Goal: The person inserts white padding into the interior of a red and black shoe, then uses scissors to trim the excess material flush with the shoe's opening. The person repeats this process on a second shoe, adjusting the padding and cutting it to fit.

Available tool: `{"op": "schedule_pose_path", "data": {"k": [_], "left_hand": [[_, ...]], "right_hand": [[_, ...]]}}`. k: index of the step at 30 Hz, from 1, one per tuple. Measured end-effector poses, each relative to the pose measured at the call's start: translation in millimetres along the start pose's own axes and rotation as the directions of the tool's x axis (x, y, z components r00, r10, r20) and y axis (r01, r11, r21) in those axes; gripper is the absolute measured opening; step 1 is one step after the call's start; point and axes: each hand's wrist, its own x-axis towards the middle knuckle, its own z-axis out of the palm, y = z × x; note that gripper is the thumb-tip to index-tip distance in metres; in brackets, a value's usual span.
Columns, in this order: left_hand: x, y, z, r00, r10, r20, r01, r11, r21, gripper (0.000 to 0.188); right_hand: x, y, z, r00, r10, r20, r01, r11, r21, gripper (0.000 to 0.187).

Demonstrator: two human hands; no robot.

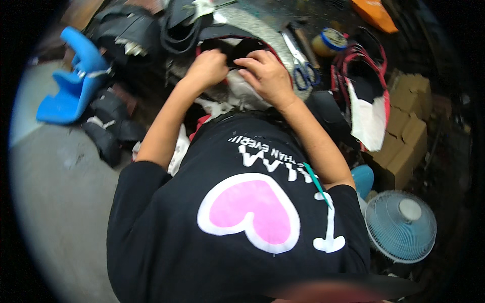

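Observation:
A curved black piece with red edging lies in front of me on the worktop, with whitish material on its near side. Over its left part, my left hand is closed with the fingers curled in. Its fingertips, and whatever they pinch, are hidden from this view. My right hand reaches over the right part, fingers bent and spaced apart, tips pointing toward the left hand. Dark material shows in the gap between both hands. Scissors with blue handles lie to the right of my right hand.
Right of the scissors stand a yellowish jar with blue rim, red-edged black pieces and cardboard boxes. A fan is lower right. At left are a blue moulded plastic piece and black moulded pieces.

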Motion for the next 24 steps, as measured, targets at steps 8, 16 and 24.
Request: {"op": "schedule_pose_path", "data": {"k": [8, 16, 24], "left_hand": [[23.3, 30.6, -43.0, 0.931, 0.076, 0.358, -0.129, 0.984, 0.126, 0.023], [81.8, 24.3, 10.0, 0.978, 0.169, 0.120, -0.146, 0.972, -0.183, 0.033], [86.6, 34.1, 20.3, 0.983, 0.169, 0.078, -0.154, 0.973, -0.169, 0.029]], "right_hand": [[-18.7, 29.3, -4.0, 0.952, 0.093, -0.291, -0.224, 0.860, -0.458, 0.065], [-28.4, 64.6, 17.1, 0.819, 0.559, -0.128, -0.516, 0.815, 0.264, 0.070], [-25.5, 46.9, -7.5, 0.940, 0.224, -0.258, -0.266, 0.954, -0.141, 0.051]]}}
